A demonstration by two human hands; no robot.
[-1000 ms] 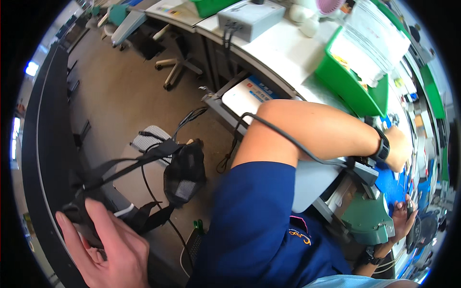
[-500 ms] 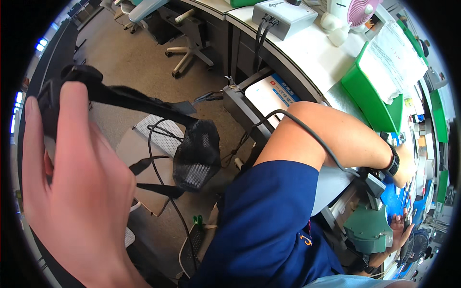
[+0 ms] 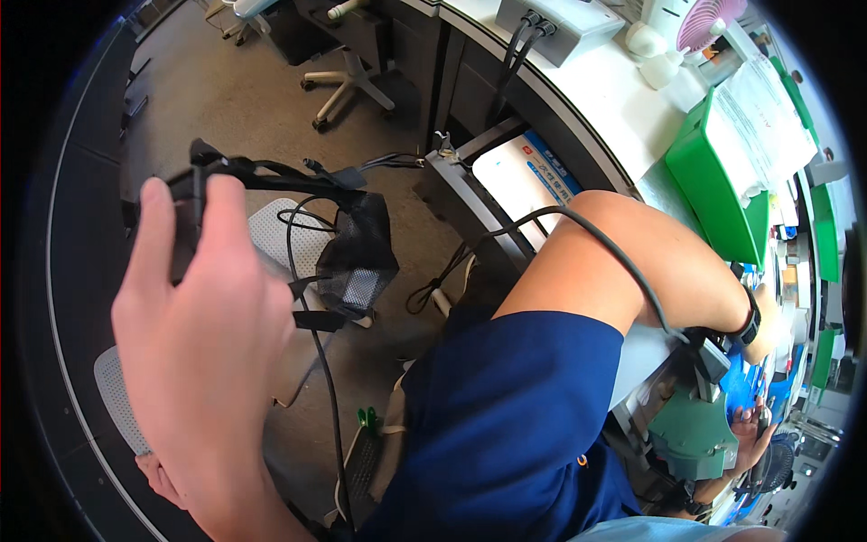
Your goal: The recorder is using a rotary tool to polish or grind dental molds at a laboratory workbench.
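At the left, my right hand [image 3: 203,334] is raised, back toward me, thumb and forefinger pinching a black strap [image 3: 257,174]. From the strap hangs a black mesh pouch [image 3: 366,244] with a light object showing through. A thin black cable [image 3: 327,379] drops away below it. Only a few fingers of what seems to be my left hand [image 3: 163,479] show behind the right forearm; what they hold, if anything, is hidden. To the right, a co-worker in a navy sleeve [image 3: 515,388] has a bent arm, a dark wristband and both hands over the bench.
A cable [image 3: 614,239] lies across the co-worker's elbow. An open drawer [image 3: 479,199] holds a white-and-blue package. The white bench [image 3: 591,108] bears a grey box [image 3: 578,32] and a green bin [image 3: 713,181]. Perforated pale chairs [image 3: 117,397] and a wheeled chair base [image 3: 348,86] stand on the floor.
My right hand has moved rightward in the picture with the strap still pinched. The mesh pouch has shifted slightly left and up. Fingers behind my right forearm have come into view.
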